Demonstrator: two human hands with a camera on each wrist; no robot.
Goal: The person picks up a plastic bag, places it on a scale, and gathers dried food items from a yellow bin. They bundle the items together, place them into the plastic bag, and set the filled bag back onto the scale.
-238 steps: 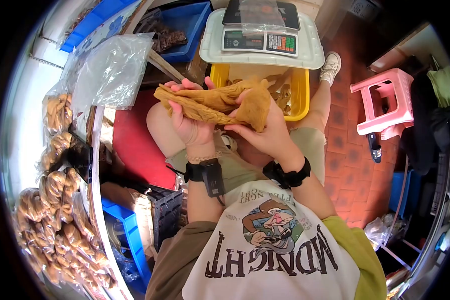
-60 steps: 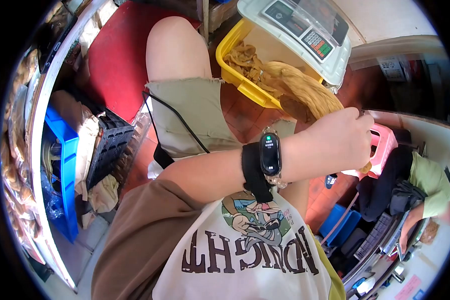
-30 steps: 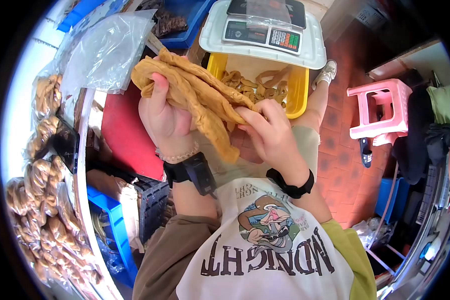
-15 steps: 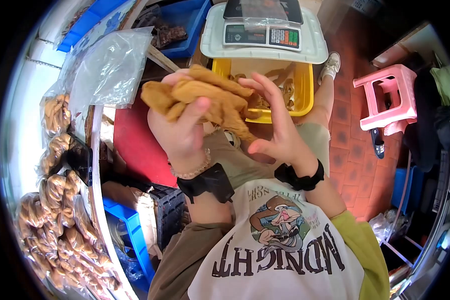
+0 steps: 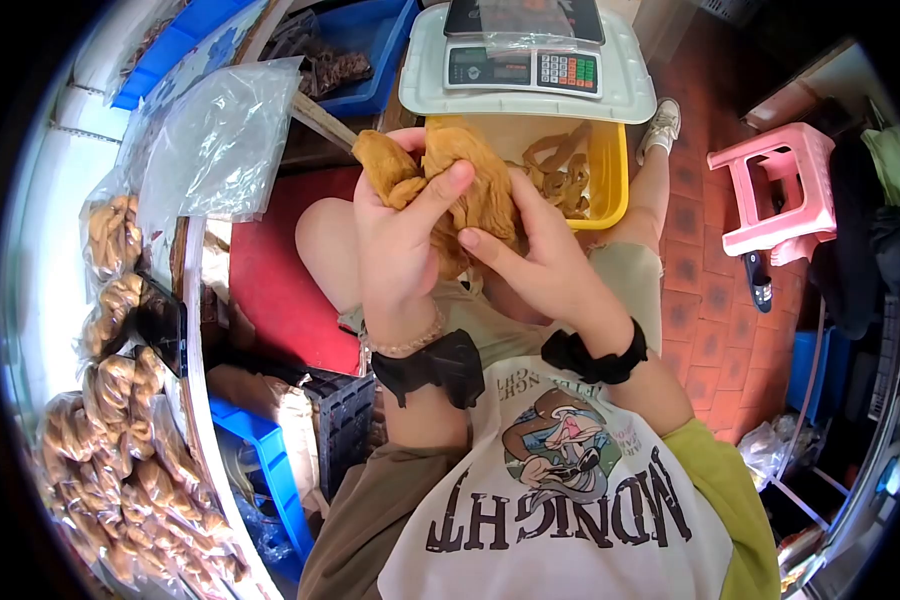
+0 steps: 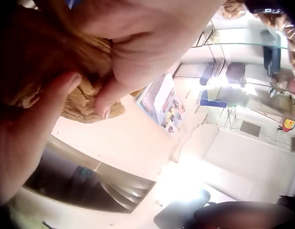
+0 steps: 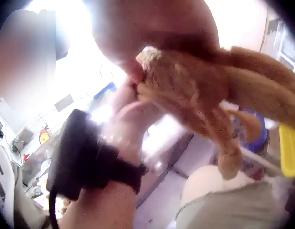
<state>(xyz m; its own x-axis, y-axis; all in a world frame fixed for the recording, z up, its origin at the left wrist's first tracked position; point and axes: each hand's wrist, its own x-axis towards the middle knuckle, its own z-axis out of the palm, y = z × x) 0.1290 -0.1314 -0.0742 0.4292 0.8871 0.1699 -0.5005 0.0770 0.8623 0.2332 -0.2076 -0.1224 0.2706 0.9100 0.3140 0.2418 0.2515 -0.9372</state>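
A folded bundle of wrinkled yellow-brown strips (image 5: 477, 180) is between both hands, raised above the lap. My left hand (image 5: 400, 245) grips it from the left, thumb pressed across the front and fingers behind. From the right, my right hand (image 5: 560, 265) pinches its lower right part between thumb and fingers. The left wrist view shows fingertips pressing into the wrinkled bundle (image 6: 83, 102). Loose ends of the bundle (image 7: 185, 86) hang down in the right wrist view. Similar brown strips (image 5: 562, 180) lie in the yellow tub (image 5: 612, 185) beyond the hands.
A digital scale (image 5: 520, 68) stands on a pale lid (image 5: 625, 90) over the tub's far side. To the left are a clear plastic bag (image 5: 215, 140) and several bagged brown bundles (image 5: 120, 470). A pink stool (image 5: 775, 190) stands on the tiled floor at right.
Two seconds ago an arm reached across to the right with a long strip near it. Since then the strips have been folded into a compact bundle, and the right hand, open half a second ago, grips it.
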